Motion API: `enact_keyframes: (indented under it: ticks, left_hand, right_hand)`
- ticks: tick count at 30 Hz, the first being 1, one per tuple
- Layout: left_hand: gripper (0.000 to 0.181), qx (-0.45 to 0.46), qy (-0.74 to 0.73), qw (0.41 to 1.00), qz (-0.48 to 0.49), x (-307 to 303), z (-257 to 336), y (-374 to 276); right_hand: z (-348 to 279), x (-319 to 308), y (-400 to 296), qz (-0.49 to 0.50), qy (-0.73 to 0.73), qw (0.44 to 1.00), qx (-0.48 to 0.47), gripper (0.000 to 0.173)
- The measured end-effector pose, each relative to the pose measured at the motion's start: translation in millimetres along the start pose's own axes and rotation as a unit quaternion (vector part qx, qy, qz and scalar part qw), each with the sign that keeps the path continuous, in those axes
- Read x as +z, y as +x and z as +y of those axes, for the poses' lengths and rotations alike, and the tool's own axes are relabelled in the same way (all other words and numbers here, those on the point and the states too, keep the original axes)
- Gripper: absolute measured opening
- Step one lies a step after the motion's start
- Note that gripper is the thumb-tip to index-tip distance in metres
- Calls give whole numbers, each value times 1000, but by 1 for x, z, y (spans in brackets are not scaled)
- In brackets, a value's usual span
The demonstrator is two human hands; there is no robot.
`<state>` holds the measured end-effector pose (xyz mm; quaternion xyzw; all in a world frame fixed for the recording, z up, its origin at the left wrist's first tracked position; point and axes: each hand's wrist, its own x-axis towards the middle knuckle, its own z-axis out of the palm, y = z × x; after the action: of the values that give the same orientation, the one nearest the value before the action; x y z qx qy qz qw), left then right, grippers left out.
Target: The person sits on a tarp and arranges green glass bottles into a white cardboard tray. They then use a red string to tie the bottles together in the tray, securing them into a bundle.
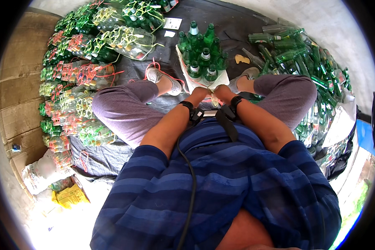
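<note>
Several green glass bottles (205, 56) stand upright in a tight cluster on a white board (185, 70) between my feet. Just below the board's near edge, my left hand (201, 93) and my right hand (222, 92) almost meet, with fingers bent inward. Between them is a small tangle of yellowish and red plastic string (213, 99); the fingertips are at it, but the grip is too small to make out. A red cord (156, 64) loops on the dark sheet around my left shoe.
Bundles of bottles tied with red and yellow string (87, 73) are stacked on the left, beside cardboard (22, 68). Loose green bottles (293, 53) are heaped on the right. A yellow bag (70, 197) lies lower left, and a white sack (340, 118) rests on the right heap.
</note>
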<state>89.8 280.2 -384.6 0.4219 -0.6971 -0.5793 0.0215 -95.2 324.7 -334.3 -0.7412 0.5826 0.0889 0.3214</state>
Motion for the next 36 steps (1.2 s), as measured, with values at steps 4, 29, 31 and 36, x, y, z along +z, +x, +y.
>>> enact_keyframes:
  ticks: [4, 29, 31, 36]
  left_hand:
    - [22, 239, 207, 949, 8, -6, -15, -1]
    - [34, 15, 355, 934, 26, -11, -6, -3]
    - [33, 29, 319, 946, -37, -21, 10, -8]
    - [28, 1, 248, 968, -41, -30, 16, -17]
  right_hand:
    - [24, 13, 2, 9, -189, 965, -179, 13]
    - [20, 16, 5, -162, 670, 700, 186, 21]
    - [34, 24, 6, -120, 559, 811, 126, 22]
    - [39, 29, 12, -77, 389, 912, 104, 26]
